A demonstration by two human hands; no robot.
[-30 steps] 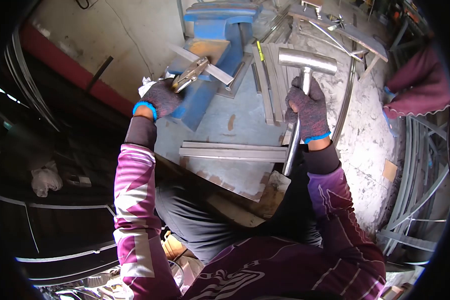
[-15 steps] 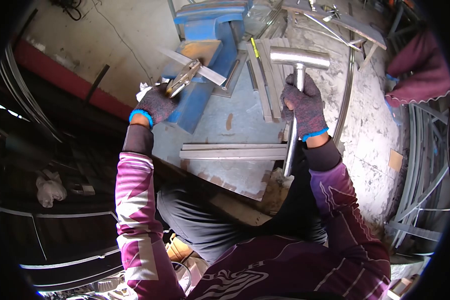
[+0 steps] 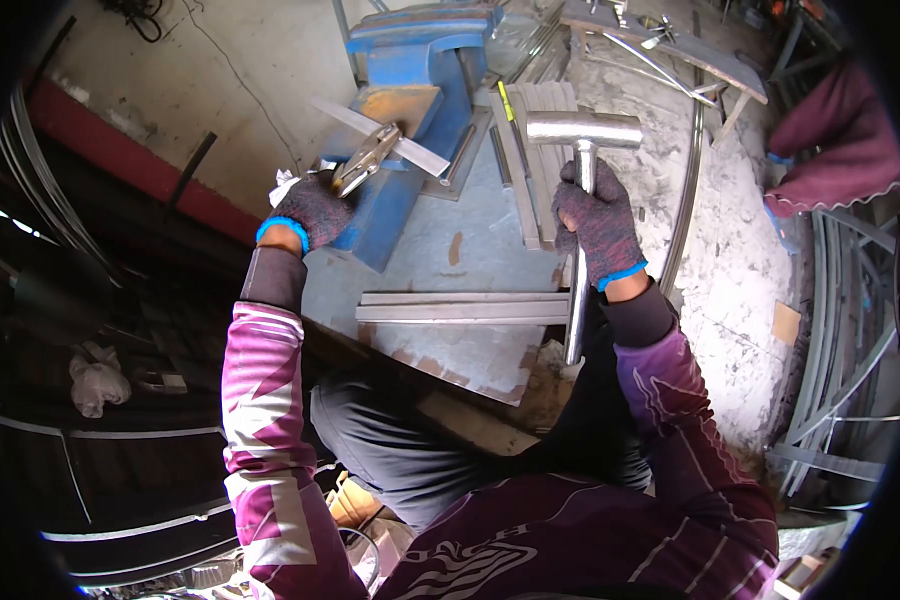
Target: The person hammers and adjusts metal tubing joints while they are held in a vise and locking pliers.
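My left hand (image 3: pixel 315 210), in a dark knit glove with a blue cuff, is closed around the handles of locking pliers (image 3: pixel 370 162). Their jaws grip a flat metal strip (image 3: pixel 417 154), which lies across the blue vise (image 3: pixel 380 205). Wrapped around the shaft of an all-metal hammer (image 3: pixel 584 130) is my right hand (image 3: pixel 600 215), gloved the same way. The hammer's head is raised, right of the vise, with the shaft end pointing down toward my knees.
Metal bars (image 3: pixel 460 308) lie on the grey metal plate (image 3: pixel 440 265) before me. More flat strips (image 3: pixel 530 180) and a yellow marker-like stick (image 3: pixel 506 101) lie beyond. A bench (image 3: pixel 710 65) stands at back right. Another person's maroon clothing (image 3: pixel 835 150) shows at right, near stacked metal lengths (image 3: pixel 840 330).
The hammer and my right hand have shifted slightly left and down in view. My left hand, the pliers and the strip stay nearly in place on the vise.
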